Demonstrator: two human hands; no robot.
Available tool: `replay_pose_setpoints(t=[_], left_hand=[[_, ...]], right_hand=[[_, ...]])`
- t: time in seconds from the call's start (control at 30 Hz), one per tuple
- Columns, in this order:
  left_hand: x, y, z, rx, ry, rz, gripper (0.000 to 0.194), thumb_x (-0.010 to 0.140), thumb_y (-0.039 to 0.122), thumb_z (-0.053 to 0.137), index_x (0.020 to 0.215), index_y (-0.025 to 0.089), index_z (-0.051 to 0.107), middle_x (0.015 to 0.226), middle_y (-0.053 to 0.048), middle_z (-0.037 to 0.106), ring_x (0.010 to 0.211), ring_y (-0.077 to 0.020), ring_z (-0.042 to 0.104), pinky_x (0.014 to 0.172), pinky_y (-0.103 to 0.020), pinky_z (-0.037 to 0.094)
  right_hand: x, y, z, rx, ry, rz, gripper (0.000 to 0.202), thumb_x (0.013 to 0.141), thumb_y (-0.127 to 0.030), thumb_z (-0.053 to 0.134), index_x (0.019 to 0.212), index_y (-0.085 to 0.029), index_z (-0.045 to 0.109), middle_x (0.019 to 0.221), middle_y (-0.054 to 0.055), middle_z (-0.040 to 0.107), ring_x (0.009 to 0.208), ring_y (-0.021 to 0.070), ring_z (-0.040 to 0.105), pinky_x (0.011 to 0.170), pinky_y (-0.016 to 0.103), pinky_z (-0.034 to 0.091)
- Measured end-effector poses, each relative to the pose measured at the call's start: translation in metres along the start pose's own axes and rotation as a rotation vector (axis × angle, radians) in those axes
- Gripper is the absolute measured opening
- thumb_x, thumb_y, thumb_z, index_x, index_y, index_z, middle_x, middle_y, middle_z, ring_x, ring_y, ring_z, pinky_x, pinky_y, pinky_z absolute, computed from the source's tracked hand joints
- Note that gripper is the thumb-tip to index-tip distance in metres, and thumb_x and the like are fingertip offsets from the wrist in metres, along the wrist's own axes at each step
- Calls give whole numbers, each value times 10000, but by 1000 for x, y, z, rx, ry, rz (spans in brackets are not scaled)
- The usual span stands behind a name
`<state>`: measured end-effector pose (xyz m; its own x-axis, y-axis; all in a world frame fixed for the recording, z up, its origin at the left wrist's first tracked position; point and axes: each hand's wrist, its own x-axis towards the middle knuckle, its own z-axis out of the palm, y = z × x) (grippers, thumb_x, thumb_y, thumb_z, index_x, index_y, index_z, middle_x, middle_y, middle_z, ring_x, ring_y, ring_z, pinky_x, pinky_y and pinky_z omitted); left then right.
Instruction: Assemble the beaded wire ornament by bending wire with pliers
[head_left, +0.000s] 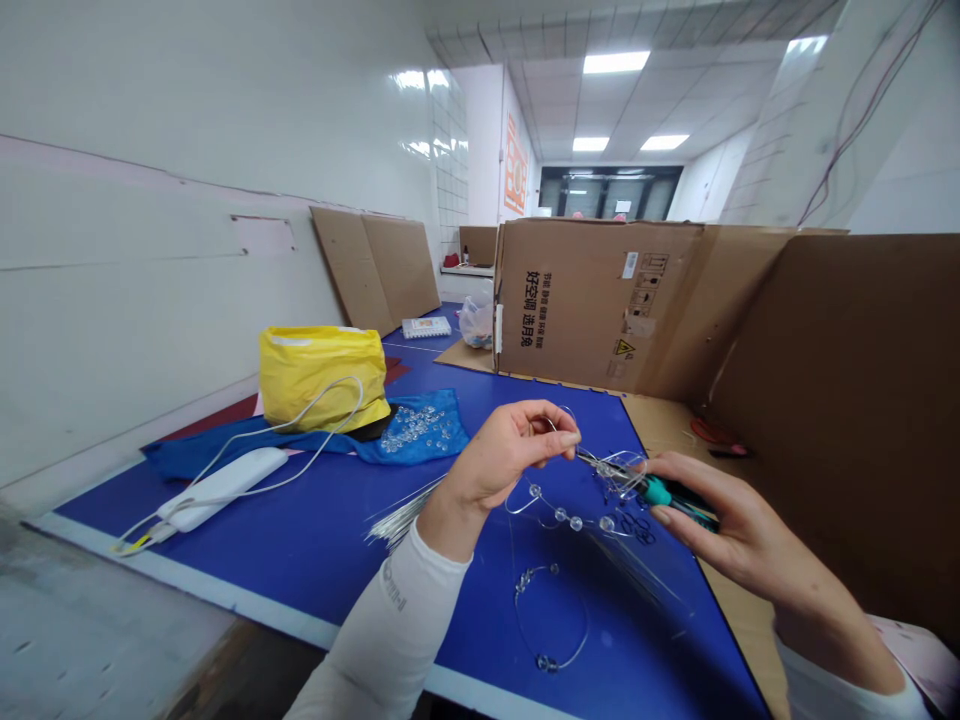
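Observation:
My left hand (529,445) pinches a thin wire above the blue table (420,560). In my right hand (739,525) are pliers with green and black handles (658,491), their jaws reaching to the wire by my left fingertips. Looped wires with clear beads (575,523) hang or lie below the hands; which of them are held is unclear. Nearer the front edge lies a wire ring with clear beads (547,663). A bundle of straight wires (401,520) rests beside my left forearm, partly hidden by it. Dark small loops (637,528) sit under the pliers.
Loose clear beads (420,428) lie on a blue cloth (446,405) near a yellow bag (322,375). A white power strip (225,490) with a cable is at the left. A large cardboard box (600,305) stands behind, with cardboard along the right. Farther back is a white case (426,327).

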<state>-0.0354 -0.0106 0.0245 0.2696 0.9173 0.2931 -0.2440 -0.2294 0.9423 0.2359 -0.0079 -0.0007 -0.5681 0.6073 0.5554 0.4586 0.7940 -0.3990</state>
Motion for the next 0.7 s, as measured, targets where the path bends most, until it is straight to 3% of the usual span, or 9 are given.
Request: replay_pose_setpoints(t=[0.2, 0.7], left_hand=[[1, -1, 0, 1, -3, 1, 302, 712, 361, 869, 800, 147, 676, 655, 1, 640, 579, -87, 471, 536, -245, 288], [2, -2, -2, -9, 5, -28, 276, 708, 323, 856, 813, 141, 676, 646, 12, 650, 543, -68, 454, 511, -237, 273]], right_hand=[[-1, 0, 1, -17, -2, 4, 246, 948, -366, 641, 1168, -270, 689, 1068, 79, 763, 997, 255, 731, 810, 300, 590], [1, -1, 2, -156, 43, -154, 228, 1002, -332, 603, 1218, -260, 602, 1068, 76, 741, 912, 205, 729, 751, 275, 585]])
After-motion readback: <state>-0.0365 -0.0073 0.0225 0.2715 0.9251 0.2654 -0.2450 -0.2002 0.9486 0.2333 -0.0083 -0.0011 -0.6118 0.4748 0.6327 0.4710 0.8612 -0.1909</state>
